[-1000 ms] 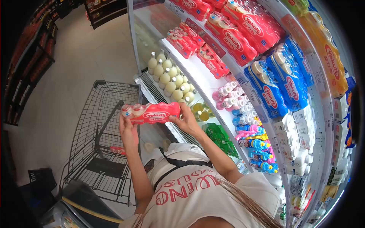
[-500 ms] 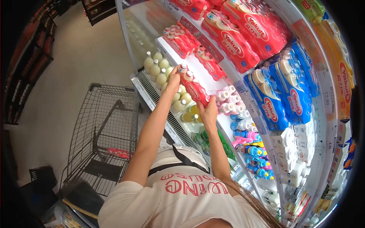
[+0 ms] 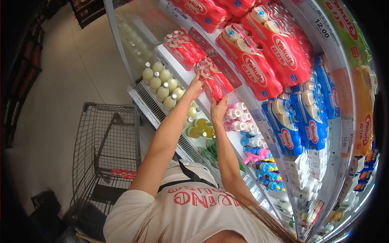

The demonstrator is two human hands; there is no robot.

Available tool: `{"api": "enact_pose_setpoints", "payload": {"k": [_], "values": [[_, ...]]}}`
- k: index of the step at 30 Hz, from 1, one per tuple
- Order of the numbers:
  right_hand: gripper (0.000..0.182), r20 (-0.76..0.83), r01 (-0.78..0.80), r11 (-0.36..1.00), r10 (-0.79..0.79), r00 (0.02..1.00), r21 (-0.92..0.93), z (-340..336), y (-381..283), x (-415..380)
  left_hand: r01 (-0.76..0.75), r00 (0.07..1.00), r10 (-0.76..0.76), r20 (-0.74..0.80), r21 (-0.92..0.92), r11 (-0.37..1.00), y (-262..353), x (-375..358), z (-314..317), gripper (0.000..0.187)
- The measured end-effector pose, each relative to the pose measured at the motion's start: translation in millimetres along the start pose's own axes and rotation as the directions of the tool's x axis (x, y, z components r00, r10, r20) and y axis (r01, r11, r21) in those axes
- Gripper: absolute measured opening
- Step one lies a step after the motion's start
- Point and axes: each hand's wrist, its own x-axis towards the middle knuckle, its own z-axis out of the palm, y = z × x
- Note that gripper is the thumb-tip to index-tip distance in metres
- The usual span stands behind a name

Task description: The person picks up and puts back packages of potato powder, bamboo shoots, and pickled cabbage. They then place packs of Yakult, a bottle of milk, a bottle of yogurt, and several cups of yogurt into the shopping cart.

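Both my hands are on a red shrink-wrapped pack of small drink bottles (image 3: 214, 90) at the front of a white chiller shelf. My left hand (image 3: 195, 87) grips its left side, one finger stretched along the wrap. At its near end, my right hand (image 3: 219, 108) holds the corner, thumb up. The held pack overlaps similar red bottles just behind it. Another red pack (image 3: 183, 49) sits to the left on the same shelf. Pink-and-white bottles (image 3: 239, 117) stand to the right of my right hand.
Below are pale round bottles (image 3: 163, 91) and yellow-green bottles (image 3: 201, 127). Larger red Yakult packs (image 3: 249, 60) and blue packs (image 3: 310, 117) fill the shelf above, behind a clear edge strip. A wire shopping cart (image 3: 107, 141) stands at left with a red pack (image 3: 123, 173) inside.
My hands have moved the red pack inward onto the shelf, up against the red bottles there. It was held tilted in front of the shelf before. The view has shifted slightly.
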Motion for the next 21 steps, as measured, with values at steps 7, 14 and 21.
{"api": "enact_pose_setpoints", "payload": {"k": [7, 14, 21], "values": [[0.048, -0.043, -0.076, 0.994, 0.072, 0.996, -0.080, 7, 33, 21, 0.012, 1.000, -0.012, 0.005, 0.031, 0.999, -6, 4, 12, 0.079], [0.036, -0.103, -0.034, 0.997, 0.028, 0.994, -0.062, 9, 34, 31, 0.002, 1.000, -0.002, 0.017, 0.005, 1.000, -14, 14, 10, 0.085], [0.036, -0.043, -0.044, 0.994, 0.040, 0.998, -0.103, 9, 37, 37, 0.000, 0.997, 0.001, -0.081, 0.011, 1.000, -10, 5, 14, 0.079]]}}
